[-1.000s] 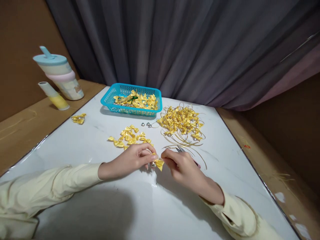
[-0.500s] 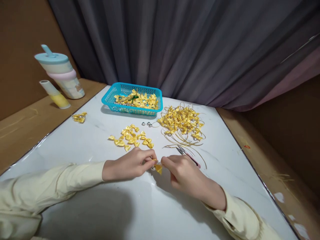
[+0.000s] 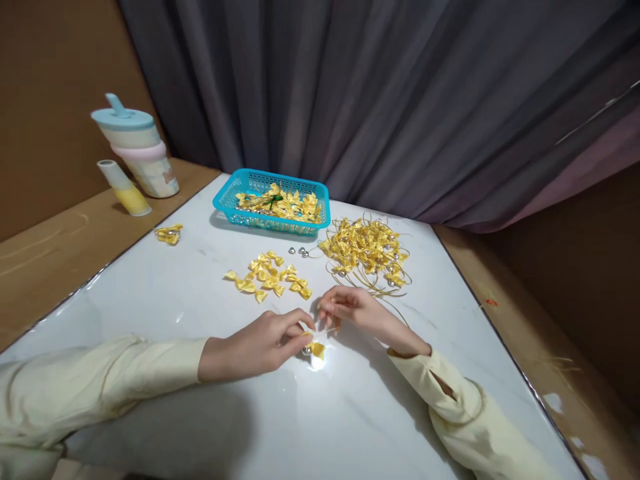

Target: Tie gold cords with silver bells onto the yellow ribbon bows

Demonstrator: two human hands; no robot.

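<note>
My left hand (image 3: 267, 343) pinches a yellow satin bow (image 3: 317, 349) with a shiny silver bead (image 3: 306, 350) beside it, just above the table. Close by on the right is my right hand (image 3: 350, 308), its fingers curled and thumb drawn in. A short bit of thin gold cord shows below those fingers, but what they grip is too small to make out. Several loose yellow bows (image 3: 267, 272) lie beyond my left hand. Behind my right hand is a heap of bows on gold cords (image 3: 363, 247). The thread snips are hidden from view now.
At the back stands a blue plastic basket (image 3: 273, 227) with finished-looking bows in it. Several silver beads (image 3: 302, 252) lie near the heap. A small bow bundle (image 3: 169, 234) sits at the left edge. Beyond it are a lidded cup (image 3: 143, 157) and a yellow-and-white tube (image 3: 125, 190).
My right hand has moved up and away from the bow, now covering where the thread snips lay. My left hand still pinches the bow. The view has shifted slightly.
</note>
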